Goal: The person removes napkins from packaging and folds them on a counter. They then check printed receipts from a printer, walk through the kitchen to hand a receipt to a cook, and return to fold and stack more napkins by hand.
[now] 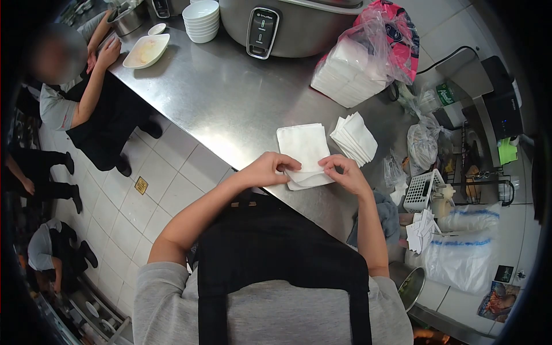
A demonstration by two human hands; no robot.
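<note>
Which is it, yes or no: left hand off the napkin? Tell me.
No, the left hand grips the napkin at its near edge.

No txt fully legible. Green label (445,94) on clear btl (428,100), 2 o'clock: white script, starts approx. "Ab", rest unclear. Cooker panel (263,33), 12 o'clock: tiny brand name, too sm. to read. Blk device (506,109), btwn 2 & 3: sm. lettering, illeg.
</note>
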